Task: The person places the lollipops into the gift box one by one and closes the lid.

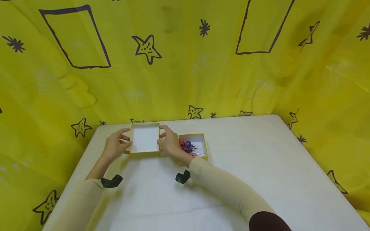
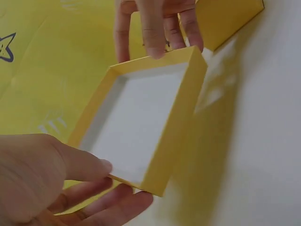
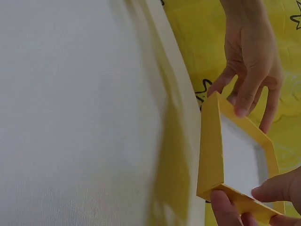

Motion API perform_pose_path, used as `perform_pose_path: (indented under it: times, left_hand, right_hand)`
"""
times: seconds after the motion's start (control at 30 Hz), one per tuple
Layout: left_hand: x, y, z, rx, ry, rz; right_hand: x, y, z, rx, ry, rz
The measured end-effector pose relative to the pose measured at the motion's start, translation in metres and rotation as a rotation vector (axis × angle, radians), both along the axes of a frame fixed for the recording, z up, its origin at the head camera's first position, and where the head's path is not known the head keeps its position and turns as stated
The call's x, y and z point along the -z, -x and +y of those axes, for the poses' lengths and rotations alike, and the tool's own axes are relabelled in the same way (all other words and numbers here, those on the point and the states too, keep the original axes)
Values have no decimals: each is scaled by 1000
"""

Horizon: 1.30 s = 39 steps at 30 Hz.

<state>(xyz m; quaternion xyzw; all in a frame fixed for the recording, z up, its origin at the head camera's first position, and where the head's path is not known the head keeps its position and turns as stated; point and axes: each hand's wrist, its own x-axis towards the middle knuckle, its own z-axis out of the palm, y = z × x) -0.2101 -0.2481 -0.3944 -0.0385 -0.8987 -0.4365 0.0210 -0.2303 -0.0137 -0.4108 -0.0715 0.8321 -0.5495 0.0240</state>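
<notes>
A shallow yellow box lid [image 1: 145,138] with a white inside is held up over the far left of the table, its hollow side facing me. My left hand [image 1: 113,146] grips its left edge, thumb [image 2: 91,165] over the rim and the other fingers behind the outer wall. On the opposite edge my right hand [image 1: 170,141] pinches the lid the same way. Just right of that hand stands a matching yellow box [image 1: 205,146], partly hidden by the right hand and forearm. Red and purple wrapped lollipops [image 1: 188,147] lie in it, white sticks pointing right.
A white cloth covers the table [image 1: 245,160], whose far edge meets a yellow curtain [image 1: 173,83] printed with stars and frames. More curtain hangs along both sides. Dark wrist cameras [image 1: 112,181] sit under both forearms.
</notes>
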Motion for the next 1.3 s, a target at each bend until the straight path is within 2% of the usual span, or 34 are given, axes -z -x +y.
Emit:
perform_pose_path:
  times: [0.13, 0.27, 0.37, 0.5, 0.67, 0.77, 0.93, 1.13, 1.3]
  left_hand:
    - [5, 1, 12, -50, -41, 126]
    - [10, 1, 24, -101, -115, 186]
    - [10, 1, 33, -123, -229, 152]
    - [6, 2, 45, -167, -379, 68]
    - [1, 4, 54, -256, -458, 31]
    - [1, 4, 55, -279, -494, 36]
    - [1, 3, 52, -227, -633, 48]
    - [0, 0, 47, -107, -837, 111]
    - [-2, -4, 44, 14, -968, 98]
  right_hand:
    - [-4, 2, 7, 38, 31, 41]
    - [-8, 2, 10, 72, 91, 19]
    - [-9, 2, 11, 91, 183, -6]
    - [-10, 3, 11, 145, 272, 8]
    - [-12, 5, 11, 206, 284, 41]
    - [-12, 7, 13, 212, 278, 40]
    - [-15, 9, 22, 140, 298, 29]
    - [-21, 10, 39, 6, 328, 112]
    - [-21, 12, 57, -115, 352, 163]
